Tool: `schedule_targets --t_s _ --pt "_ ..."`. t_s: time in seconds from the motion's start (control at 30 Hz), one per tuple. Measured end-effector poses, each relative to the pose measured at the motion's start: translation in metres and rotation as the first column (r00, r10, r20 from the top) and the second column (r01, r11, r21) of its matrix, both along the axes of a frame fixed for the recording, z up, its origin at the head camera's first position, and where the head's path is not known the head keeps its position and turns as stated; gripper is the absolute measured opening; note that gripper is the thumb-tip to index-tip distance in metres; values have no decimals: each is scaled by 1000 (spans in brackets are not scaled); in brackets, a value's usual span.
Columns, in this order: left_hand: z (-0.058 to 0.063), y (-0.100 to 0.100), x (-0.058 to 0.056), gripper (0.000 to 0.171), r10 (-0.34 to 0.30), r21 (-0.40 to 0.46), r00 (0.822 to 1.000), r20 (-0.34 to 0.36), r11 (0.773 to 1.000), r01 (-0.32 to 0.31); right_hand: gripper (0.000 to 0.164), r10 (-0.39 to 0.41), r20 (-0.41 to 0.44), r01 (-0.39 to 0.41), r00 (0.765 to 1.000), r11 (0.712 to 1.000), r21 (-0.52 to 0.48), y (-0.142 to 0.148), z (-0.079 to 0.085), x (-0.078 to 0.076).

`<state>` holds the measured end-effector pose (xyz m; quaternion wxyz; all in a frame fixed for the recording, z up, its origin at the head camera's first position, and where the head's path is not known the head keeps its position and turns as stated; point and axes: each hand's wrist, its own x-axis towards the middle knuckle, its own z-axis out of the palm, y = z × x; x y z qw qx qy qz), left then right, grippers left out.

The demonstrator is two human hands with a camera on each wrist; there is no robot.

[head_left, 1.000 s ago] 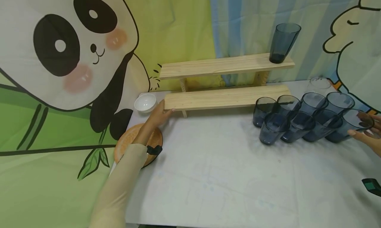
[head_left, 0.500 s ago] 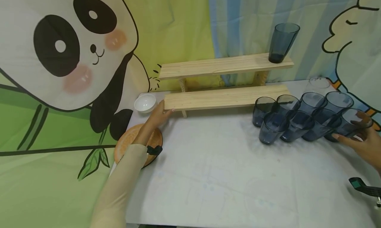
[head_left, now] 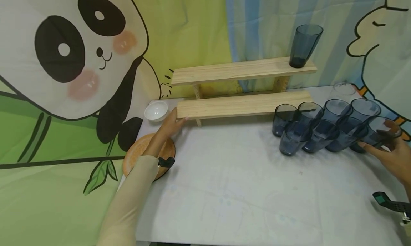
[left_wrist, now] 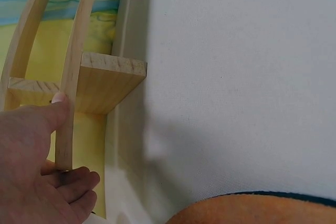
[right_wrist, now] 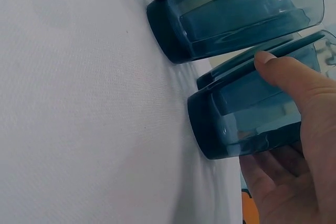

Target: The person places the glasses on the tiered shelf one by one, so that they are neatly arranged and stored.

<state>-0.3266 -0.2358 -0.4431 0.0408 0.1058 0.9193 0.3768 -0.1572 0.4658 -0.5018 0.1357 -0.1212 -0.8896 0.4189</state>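
At the left end of a two-tier wooden shelf [head_left: 237, 106], my left hand [head_left: 170, 125] holds the lower board. The left wrist view shows the thumb on one face of that board [left_wrist: 73, 77] and the fingers curled at its end. My right hand [head_left: 392, 156] grips a blue-tinted glass tumbler [head_left: 382, 130], the front one at the right end of two rows. Up close, the thumb lies along the near side of this tumbler [right_wrist: 247, 111], with fingers round the other side. It stands upright on the table, beside several similar tumblers [head_left: 293, 140].
Another blue tumbler [head_left: 303, 48] stands on the upper board's right end. A white bowl [head_left: 156, 111] sits left of the shelf, and a round orange plate [head_left: 136, 151] lies under the left forearm. A clear glass [head_left: 345, 90] is behind the rows. White cloth covers the table [head_left: 244, 189].
My right hand has moved in from the right edge to close round the front right tumbler, then stayed there. My left hand has not moved from the shelf.
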Motion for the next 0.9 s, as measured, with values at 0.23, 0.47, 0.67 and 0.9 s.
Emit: schedule_targets --t_s 0.23,0.47,0.67,0.9 --pt "0 0 0 79 3 -4 1000 12 1000 -3 91 -16 15 15 1000 1000 24 2 -3 0" --pt "0 -4 -1 79 17 -16 1000 16 1000 -17 91 -4 44 0 999 997 77 -1 2 -1" --pt "2 -4 -2 79 -8 -16 1000 19 1000 8 86 -19 38 16 999 997 81 -3 5 5" --pt "4 -1 -2 78 -13 -8 1000 21 1000 13 76 -28 -74 37 997 992 120 0 10 16"
